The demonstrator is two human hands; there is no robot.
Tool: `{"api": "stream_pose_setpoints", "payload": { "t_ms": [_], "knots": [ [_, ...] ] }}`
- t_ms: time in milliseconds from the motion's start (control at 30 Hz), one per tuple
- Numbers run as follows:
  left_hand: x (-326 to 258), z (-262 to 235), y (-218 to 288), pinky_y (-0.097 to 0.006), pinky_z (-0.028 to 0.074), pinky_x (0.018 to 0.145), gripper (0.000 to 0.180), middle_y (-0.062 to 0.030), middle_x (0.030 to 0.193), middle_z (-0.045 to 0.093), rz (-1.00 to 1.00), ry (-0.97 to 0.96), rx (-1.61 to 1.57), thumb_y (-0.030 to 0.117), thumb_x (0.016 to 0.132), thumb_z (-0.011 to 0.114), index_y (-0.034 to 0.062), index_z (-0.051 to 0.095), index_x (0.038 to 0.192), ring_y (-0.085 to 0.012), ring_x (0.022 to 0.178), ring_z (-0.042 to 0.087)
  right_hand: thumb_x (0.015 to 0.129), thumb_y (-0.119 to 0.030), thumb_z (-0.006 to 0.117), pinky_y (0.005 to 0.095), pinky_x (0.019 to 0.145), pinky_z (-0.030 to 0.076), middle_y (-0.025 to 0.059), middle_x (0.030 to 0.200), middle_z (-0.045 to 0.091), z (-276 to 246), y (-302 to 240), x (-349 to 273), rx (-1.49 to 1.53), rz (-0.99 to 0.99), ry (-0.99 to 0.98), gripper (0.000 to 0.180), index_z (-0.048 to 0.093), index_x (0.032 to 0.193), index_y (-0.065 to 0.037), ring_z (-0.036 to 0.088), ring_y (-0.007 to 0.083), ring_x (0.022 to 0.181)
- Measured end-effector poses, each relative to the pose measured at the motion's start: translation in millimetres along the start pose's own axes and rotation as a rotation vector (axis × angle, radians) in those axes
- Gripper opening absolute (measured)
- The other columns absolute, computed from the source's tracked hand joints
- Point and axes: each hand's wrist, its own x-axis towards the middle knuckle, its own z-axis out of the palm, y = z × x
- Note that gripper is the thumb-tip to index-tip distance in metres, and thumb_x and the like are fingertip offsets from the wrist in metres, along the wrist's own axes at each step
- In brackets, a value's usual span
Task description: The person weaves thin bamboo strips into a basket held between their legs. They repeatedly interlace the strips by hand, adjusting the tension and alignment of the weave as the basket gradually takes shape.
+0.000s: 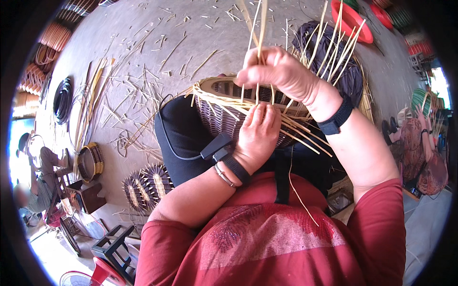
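Floor [125, 23]: grey and smooth, it spread ahead of me and to both sides.
Offcuts [143, 90]: short, pale pieces lay scattered ahead and to my left, thickest near my left knee.
Long strips [90, 107]: these lay in a loose, tan-and-dark bunch farther left.
Black coil [57, 97]: it lay just beyond them.
Woven ring [98, 159]: dark and yellow, it sat nearer me.
Oval woven pieces [160, 183]: two lay side by side, left of my leg.

Floor [138, 24] evenly lit, shadows soft. Blown-out daylight at far left, lower left and right edges. Strong fisheye bending toward black corners; centre fairly sharp.
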Motion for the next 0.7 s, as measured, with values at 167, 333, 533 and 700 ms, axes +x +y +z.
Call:
{"api": "stream_pose_setpoints", "payload": {
  "t_ms": [167, 333, 533, 700],
  "knots": [
    [0, -1, -1, -0.04, 0.052, 0.11, 0.046, -0.0125, 0.132, 0.066, 0.013, -0.02, 0.011, 0.016, 0.087, 0.066, 0.0022, 0.067, 0.132, -0.0292, 0.13, 0.061, 0.087, -0.066, 0.074, 0.0556, 0.136, 0.007, 0.0114, 0.157, 0.059, -12, -22, 10, -1.819, 0.104, -0.086, 0.075, 0.069, 0.141, -0.015, 0.036, 0.0275, 0.16],
    [0, -3, -2, -0.04, 0.053, 0.111, 0.048, -0.0124, 0.133, 0.065, 0.033, -0.012, 0.021, 0.016, 0.087, 0.066, 0.0026, 0.067, 0.133, -0.0289, 0.13, 0.061, 0.086, -0.036, 0.085, 0.0463, 0.115, 0.044, 0.0063, 0.128, 0.064, -48, -54, -47, -1.897, -0.319, -0.196, 0.062, 0.066, 0.145, -0.028, 0.059, 0.0243, 0.125],
    [1, 0, -1, -0.041, 0.053, 0.11, 0.049, -0.0128, 0.138, 0.062, 0.053, -0.032, 0.048, 0.015, 0.086, 0.067, 0.0036, 0.066, 0.134, -0.0304, 0.132, 0.059, 0.099, -0.016, 0.059, 0.033, 0.066, 0.059, 0.0033, 0.096, 0.065, -18, -4, -127, -1.878, -0.087, 0.096, 0.04, 0.073, 0.135, -0.028, 0.07, 0.0196, 0.082],
    [1, -1, 1, -0.043, 0.054, 0.111, 0.047, -0.0132, 0.147, 0.059, -0.014, -0.057, 0.021, 0.013, 0.09, 0.067, 0.0088, 0.066, 0.136, -0.0326, 0.142, 0.055, 0.094, -0.017, 0.061, 0.0388, 0.072, 0.063, 0.0076, 0.107, 0.066, 3, 59, -164, -1.649, 0.043, 0.225, 0.046, 0.069, 0.139, -0.024, 0.075, 0.0266, 0.086]
  ]
}}
